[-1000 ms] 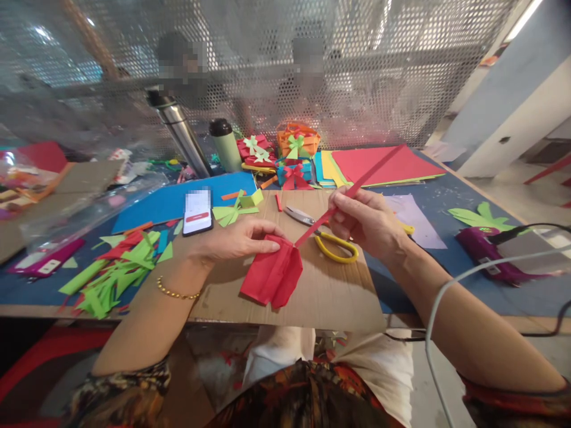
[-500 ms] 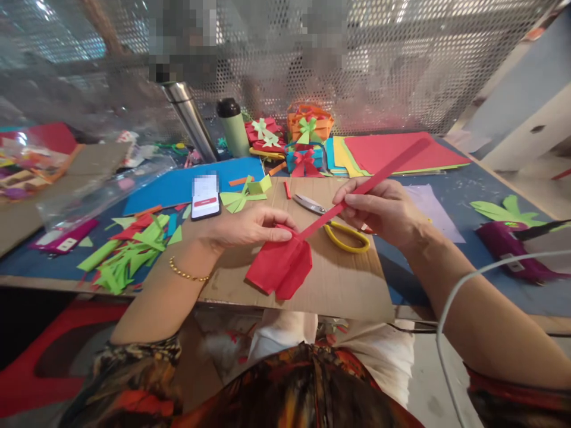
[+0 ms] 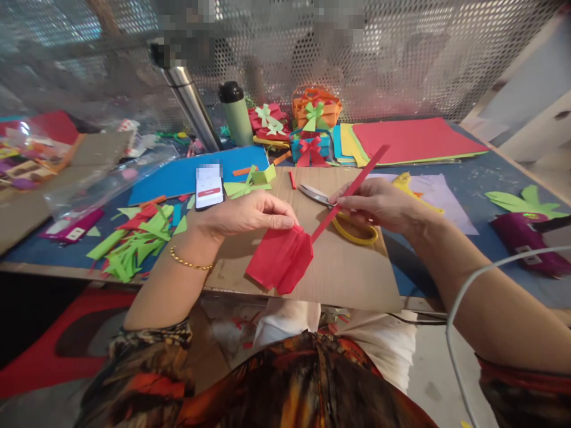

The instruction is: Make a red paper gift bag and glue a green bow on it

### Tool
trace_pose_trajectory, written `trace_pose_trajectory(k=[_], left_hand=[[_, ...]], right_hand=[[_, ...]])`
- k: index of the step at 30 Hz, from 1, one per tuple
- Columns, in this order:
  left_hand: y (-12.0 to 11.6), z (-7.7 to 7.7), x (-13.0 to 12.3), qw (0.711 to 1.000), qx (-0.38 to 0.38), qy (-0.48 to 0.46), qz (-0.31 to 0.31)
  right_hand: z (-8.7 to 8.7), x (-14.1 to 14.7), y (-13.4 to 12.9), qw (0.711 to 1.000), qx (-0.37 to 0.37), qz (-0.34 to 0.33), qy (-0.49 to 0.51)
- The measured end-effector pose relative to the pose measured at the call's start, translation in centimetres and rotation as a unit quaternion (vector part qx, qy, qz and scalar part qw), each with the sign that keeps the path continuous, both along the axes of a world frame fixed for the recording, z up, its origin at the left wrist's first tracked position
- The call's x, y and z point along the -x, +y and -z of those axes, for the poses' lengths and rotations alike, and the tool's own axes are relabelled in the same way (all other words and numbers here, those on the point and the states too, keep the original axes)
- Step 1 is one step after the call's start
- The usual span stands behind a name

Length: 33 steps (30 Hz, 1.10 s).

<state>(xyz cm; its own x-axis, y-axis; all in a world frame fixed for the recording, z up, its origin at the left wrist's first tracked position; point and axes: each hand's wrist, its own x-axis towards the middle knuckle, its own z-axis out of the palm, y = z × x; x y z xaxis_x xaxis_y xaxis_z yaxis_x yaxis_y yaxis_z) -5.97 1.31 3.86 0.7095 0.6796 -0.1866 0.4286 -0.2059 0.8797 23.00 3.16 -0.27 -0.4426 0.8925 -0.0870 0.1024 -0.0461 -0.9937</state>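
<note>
My left hand (image 3: 256,215) pinches the top edge of a folded red paper piece (image 3: 279,261) between thumb and fingers, tilted above the cardboard. In my right hand (image 3: 370,202) a long red paper strip (image 3: 363,172) is pinched, slanting up to the right. The strip's lower end reaches the right side of the folded piece; whether the two touch I cannot tell. Under the strip lies a pair of scissors (image 3: 354,230) with yellow handles, partly hidden by my right hand. Both rest on or over a brown cardboard sheet (image 3: 348,276).
Green and red paper scraps (image 3: 129,246) and a phone (image 3: 209,187) lie left. Small paper baskets (image 3: 314,110), a green bottle (image 3: 236,116) and a steel flask (image 3: 191,107) stand behind. Coloured sheets (image 3: 414,139) are stacked at back right. A purple glue gun (image 3: 529,244) and white cable (image 3: 459,303) are right.
The strip's lower end has shifted from the top of the folded red piece to its right side. The folded piece has turned slightly. The view has moved a little.
</note>
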Motion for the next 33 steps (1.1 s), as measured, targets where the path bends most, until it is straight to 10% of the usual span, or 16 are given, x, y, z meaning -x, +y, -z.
trace_pose_trajectory(k=[9, 22, 33], left_hand=[[0.0, -0.4, 0.0, 0.999, 0.031, -0.022, 0.000], [0.2, 0.2, -0.1, 0.998, -0.029, -0.009, -0.062], [0.3, 1.3, -0.9, 0.988, -0.126, -0.011, -0.091]], right_hand=[[0.0, 0.0, -0.2, 0.995, 0.037, 0.046, -0.086], [-3.2, -2.8, -6.1, 0.909, -0.296, 0.139, -0.257], [-0.9, 3.1, -7.3, 0.922, -0.314, 0.086, -0.211]])
